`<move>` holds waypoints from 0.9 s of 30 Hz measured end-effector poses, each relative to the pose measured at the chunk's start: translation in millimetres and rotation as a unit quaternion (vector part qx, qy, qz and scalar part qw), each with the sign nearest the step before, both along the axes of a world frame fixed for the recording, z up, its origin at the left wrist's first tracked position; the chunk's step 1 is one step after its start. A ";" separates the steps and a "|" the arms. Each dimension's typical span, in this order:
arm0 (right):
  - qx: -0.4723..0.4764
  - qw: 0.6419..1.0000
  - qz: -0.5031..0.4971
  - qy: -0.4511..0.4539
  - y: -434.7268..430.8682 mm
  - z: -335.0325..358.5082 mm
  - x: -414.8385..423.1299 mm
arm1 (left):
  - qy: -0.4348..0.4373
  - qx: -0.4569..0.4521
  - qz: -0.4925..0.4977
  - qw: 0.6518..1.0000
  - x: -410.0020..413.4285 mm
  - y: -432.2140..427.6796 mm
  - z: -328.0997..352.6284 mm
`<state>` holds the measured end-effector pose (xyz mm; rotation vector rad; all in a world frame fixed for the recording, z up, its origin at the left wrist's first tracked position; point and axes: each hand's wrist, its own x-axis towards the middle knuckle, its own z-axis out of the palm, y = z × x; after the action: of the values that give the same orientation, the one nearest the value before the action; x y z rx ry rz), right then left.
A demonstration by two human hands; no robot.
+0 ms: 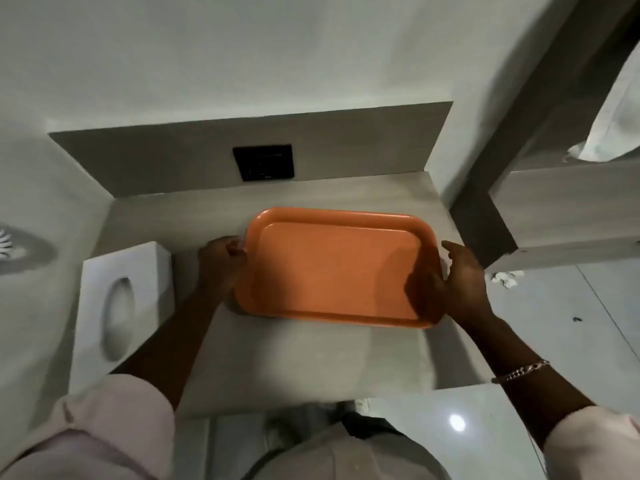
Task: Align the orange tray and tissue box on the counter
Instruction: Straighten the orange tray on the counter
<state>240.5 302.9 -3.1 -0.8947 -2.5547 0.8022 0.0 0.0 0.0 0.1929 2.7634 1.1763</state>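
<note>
Grey counter against a wall. Orange tray at the counter's middle, slightly skewed. White tissue box at the left edge, apart from the tray. Left hand clenched on the tray's left rim; right hand clasped its right rim, fingers spread.

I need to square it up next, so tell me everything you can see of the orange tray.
The orange tray is a rounded-corner rectangle with a raised rim, smooth and plastic-looking, empty. It lies long side across the grey counter, slightly skewed. The left hand grips its left edge; the right hand holds its right edge, thumb inside the rim. The white tissue box stands apart, to its left.
</note>
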 end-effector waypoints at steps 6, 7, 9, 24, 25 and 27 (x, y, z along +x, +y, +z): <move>-0.085 0.990 -0.113 0.002 6.0 -5.3 1.5 | -0.073 0.041 0.064 0.994 -6.8 0.1 -8.6; -0.088 0.989 -0.115 -0.004 8.5 -4.3 0.4 | -0.080 0.048 0.064 0.994 -9.8 0.2 -8.1; -0.098 0.989 -0.110 -0.015 12.0 -2.7 -0.9 | -0.097 0.060 0.066 0.991 -14.7 -2.0 -7.8; -0.180 0.977 -0.099 -0.050 38.3 13.9 -50.9 | -0.200 0.165 0.078 0.963 -26.1 -26.5 13.5; -0.184 0.977 -0.095 -0.053 40.1 15.2 -56.5 | -0.199 0.163 0.079 0.963 -28.3 -26.7 13.4; -0.188 0.976 -0.094 -0.057 42.0 15.3 -66.6 | -0.199 0.154 0.086 0.964 -32.9 -26.3 11.0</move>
<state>173.9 344.9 12.2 -1.3074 -2.4027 1.2291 -32.9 -26.3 11.0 -0.2370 2.2762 1.4949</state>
